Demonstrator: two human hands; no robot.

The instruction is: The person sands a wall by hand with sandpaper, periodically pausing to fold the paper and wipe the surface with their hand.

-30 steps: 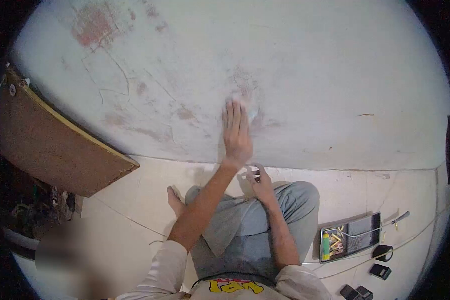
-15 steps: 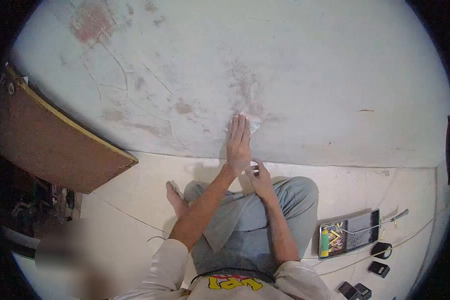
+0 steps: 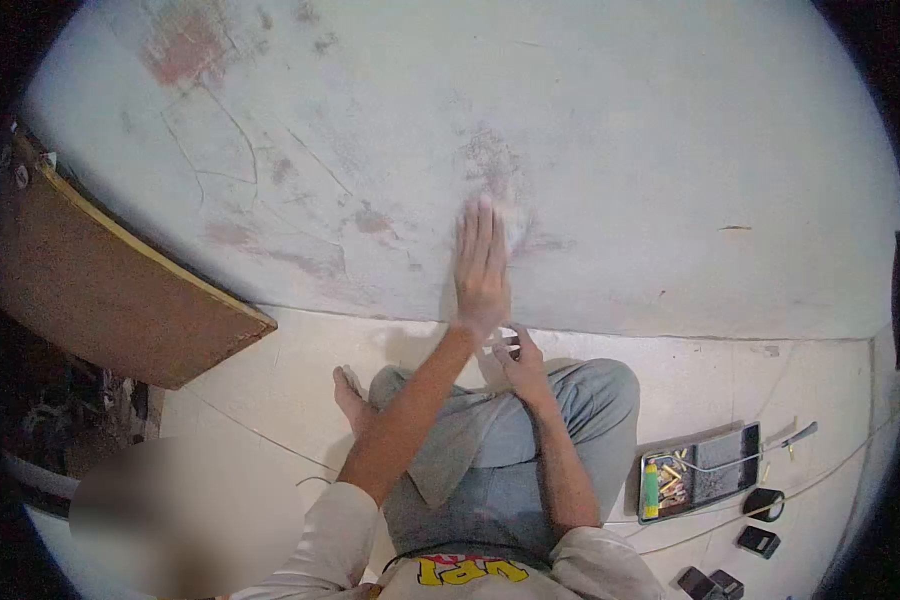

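Observation:
Flat against the pale wall (image 3: 620, 150), my left hand (image 3: 482, 265) has its fingers stretched upward and close together. Under those fingers is a piece of sandpaper (image 3: 514, 228), mostly hidden, with a pale edge showing at the right. Worn, reddish-brown patches mark the wall around and above the fingertips. My right hand (image 3: 523, 367) is above my lap near the foot of the wall, just below my left wrist. Its fingers are loosely bent and apart, holding nothing visible.
A brown board (image 3: 130, 280) with a yellow edge leans at the left. On the tiled floor at the right lies a black tray (image 3: 705, 468) with small brass-coloured pieces and a green tube, with a paint roller frame (image 3: 735, 462) across it. Black boxes (image 3: 758, 541) and a cable lie nearby.
My left hand has slid a little up the wall with the sandpaper, whose printed corner is now less visible. My right hand has stayed almost in place.

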